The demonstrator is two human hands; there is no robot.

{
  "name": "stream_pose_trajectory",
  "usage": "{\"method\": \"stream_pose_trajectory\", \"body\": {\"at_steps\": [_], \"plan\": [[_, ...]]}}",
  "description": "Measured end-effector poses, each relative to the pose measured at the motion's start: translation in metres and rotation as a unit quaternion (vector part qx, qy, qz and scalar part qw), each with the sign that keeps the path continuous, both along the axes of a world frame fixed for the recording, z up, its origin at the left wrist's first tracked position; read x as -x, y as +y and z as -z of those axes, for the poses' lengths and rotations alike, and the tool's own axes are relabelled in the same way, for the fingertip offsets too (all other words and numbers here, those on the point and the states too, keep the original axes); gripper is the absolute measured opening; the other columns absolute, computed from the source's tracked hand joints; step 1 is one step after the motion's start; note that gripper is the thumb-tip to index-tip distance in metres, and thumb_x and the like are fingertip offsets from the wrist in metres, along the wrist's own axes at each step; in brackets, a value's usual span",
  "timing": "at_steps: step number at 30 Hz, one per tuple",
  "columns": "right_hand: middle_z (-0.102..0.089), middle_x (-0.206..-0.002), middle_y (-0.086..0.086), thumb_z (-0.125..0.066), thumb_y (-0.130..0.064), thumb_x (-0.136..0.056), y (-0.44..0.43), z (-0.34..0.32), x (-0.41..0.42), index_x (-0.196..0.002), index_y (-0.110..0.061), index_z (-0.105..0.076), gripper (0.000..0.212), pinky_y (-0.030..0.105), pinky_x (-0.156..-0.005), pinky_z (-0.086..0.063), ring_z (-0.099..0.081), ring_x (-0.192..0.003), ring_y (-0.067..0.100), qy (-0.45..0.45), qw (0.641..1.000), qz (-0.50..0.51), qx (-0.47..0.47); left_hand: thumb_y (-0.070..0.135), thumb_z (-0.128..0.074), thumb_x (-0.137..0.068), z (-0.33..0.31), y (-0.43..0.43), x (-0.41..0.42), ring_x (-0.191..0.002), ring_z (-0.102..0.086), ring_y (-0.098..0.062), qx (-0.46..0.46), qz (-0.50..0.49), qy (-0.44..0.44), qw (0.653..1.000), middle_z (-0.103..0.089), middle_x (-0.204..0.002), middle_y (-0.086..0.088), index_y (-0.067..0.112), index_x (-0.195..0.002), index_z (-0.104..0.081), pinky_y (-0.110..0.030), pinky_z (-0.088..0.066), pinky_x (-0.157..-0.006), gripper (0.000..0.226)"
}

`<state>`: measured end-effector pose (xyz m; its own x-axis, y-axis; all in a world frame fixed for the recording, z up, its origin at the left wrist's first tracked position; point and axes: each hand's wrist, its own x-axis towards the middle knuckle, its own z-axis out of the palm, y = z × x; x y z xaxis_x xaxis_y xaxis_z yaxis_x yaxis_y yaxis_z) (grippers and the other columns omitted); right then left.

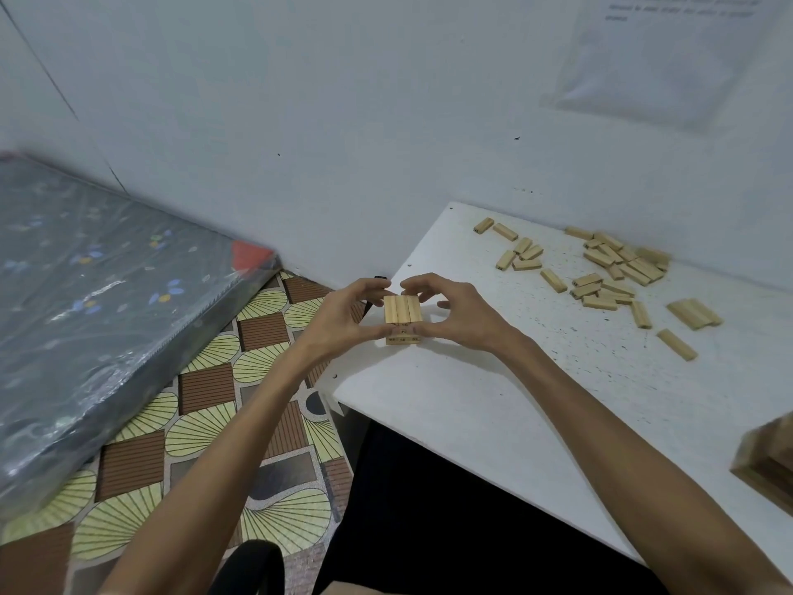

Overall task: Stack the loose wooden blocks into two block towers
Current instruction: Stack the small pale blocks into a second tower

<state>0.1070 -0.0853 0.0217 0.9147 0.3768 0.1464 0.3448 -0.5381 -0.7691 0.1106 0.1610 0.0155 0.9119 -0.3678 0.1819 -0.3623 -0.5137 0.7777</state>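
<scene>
Loose pale wooden blocks make up most of what I see, and nearly all of them are unstacked. They lie flat in a wide scatter along the far edge of the white speckled desk, toward its right side. A few strays sit nearer the middle, and a flat set of three blocks lies side by side apart from the heap.

The one low tower I can make out stands just inside the desk's left edge, about halfway along it. Its top layer is three blocks side by side, with at least one crosswise layer under it. The fingers hide the rest, so I can't count the layers.

The left hand and the right hand both cup that top layer, fingers curled on its far side and thumbs on the near side. I read this as squaring it up.

A blurred brown wooden shape sits at the desk's right edge. I can't tell whether it is a second tower.

My judgement is that this is early: the first tower is barely begun, and almost the whole pile is left to stack.
</scene>
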Motion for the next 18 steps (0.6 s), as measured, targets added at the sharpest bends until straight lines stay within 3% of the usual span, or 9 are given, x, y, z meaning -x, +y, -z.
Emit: {"method": "stream_pose_trajectory", "body": {"at_steps": [7,18], "plan": [[-0.064,-0.126,-0.023,-0.087,-0.031,-0.081,0.0024,-0.0011,0.0005,-0.137,-0.039,-0.057,0.064,0.038,-0.095,-0.055,-0.060,-0.116,0.003,0.013,1.000,0.004,-0.002,0.032,-0.091,-0.076,0.0002,0.0007,-0.0002,-0.117,-0.065,-0.001,0.007,0.003,0.008,1.000,-0.071,-0.124,0.013,0.024,-0.138,-0.060,-0.026,-0.046,-0.107,0.069],[-0.062,-0.129,-0.020,-0.086,-0.027,-0.081,0.0072,-0.0024,0.0014,-0.138,-0.038,-0.056,0.065,0.038,-0.096,-0.055,-0.060,-0.113,0.004,0.045,0.999,0.007,-0.019,0.030,-0.091,-0.077,0.0014,0.0009,-0.0008,-0.117,-0.065,-0.006,0.014,0.005,0.023,1.000,-0.071,-0.124,0.011,0.024,-0.139,-0.059,-0.035,-0.048,-0.109,0.070]]}}
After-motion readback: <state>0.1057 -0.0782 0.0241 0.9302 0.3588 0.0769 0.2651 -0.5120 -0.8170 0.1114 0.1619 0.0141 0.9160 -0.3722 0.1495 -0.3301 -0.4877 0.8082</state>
